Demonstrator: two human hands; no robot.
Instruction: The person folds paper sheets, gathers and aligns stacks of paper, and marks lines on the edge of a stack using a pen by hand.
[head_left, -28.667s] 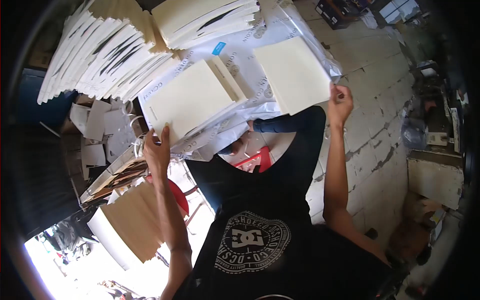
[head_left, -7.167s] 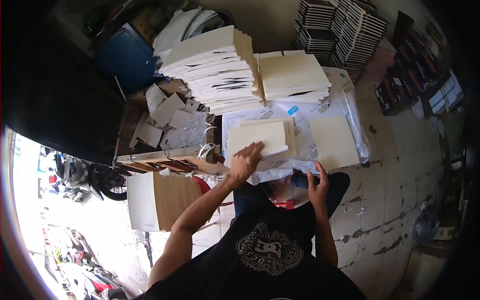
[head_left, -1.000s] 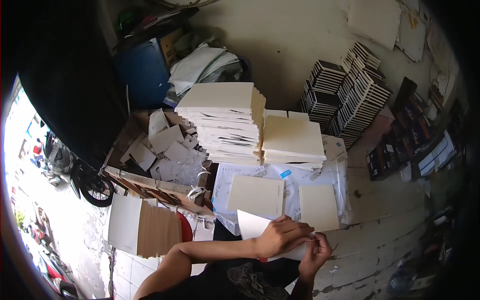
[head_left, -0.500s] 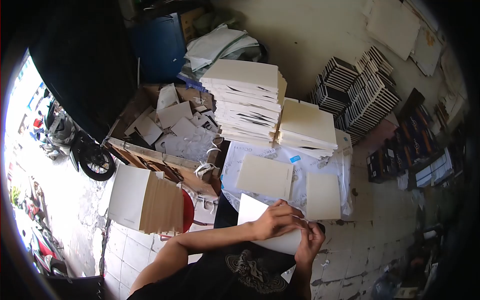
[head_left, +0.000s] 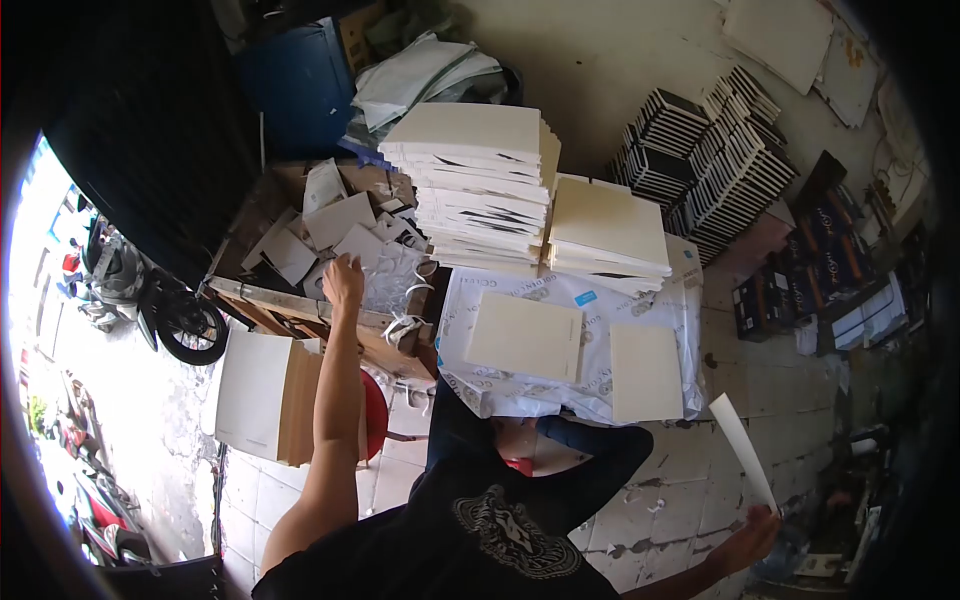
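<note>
My left hand [head_left: 343, 284] is stretched over the near edge of a wooden bin [head_left: 262, 303] of paper scraps [head_left: 340, 222]; its fingers are bent, and anything between them is too small to make out. Far to the right, my right hand [head_left: 757, 535] grips the lower end of a cream sheet [head_left: 741, 448], seen nearly edge-on. On the table wrapped in printed white paper [head_left: 459, 332] lie a cream booklet [head_left: 525, 336] at the left and another cream piece [head_left: 645, 374] at the right.
Tall stacks of cream booklets [head_left: 480, 195] and a lower stack [head_left: 608, 225] stand at the table's back. Black books [head_left: 735, 165] are piled behind them. Another paper stack [head_left: 262, 395] rests on a red stool [head_left: 375, 415] at the left. Boxes [head_left: 820, 262] sit at the right.
My hands were together at the sheet over my lap. They have parted: the left has moved left to the scrap bin, the right has carried the sheet out to the right.
</note>
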